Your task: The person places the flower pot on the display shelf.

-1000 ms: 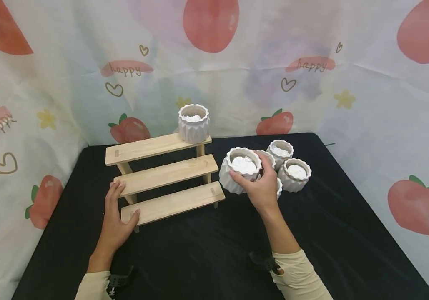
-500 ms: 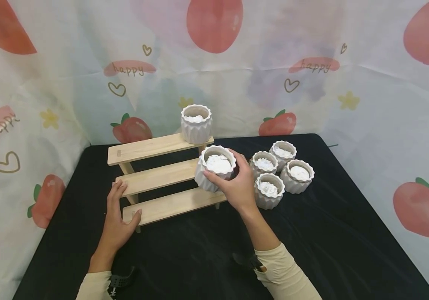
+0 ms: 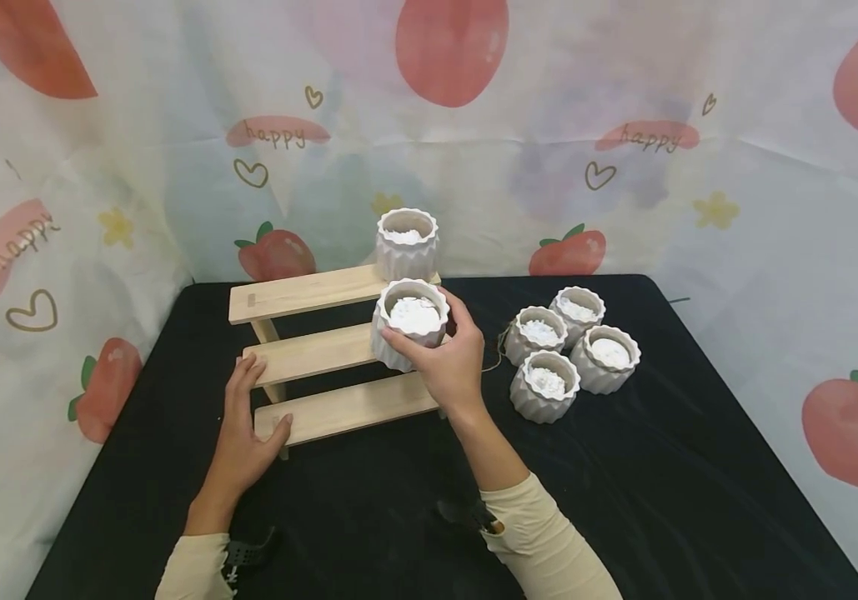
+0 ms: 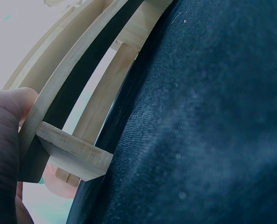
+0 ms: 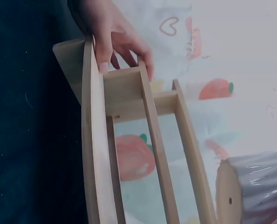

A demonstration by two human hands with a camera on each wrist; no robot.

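Currently | half-curled right hand is gripping white pot above right end of middle board | widely curled left hand is grasping wooden stand's left end

Got a pale fabric backdrop running across the far side and down left and right, kinda creased. Covered in red fruit prints, "happy" lettering, brown outline hearts, little yellow flowers. Down below, a black cloth-covered table. Pretty soft light overall.
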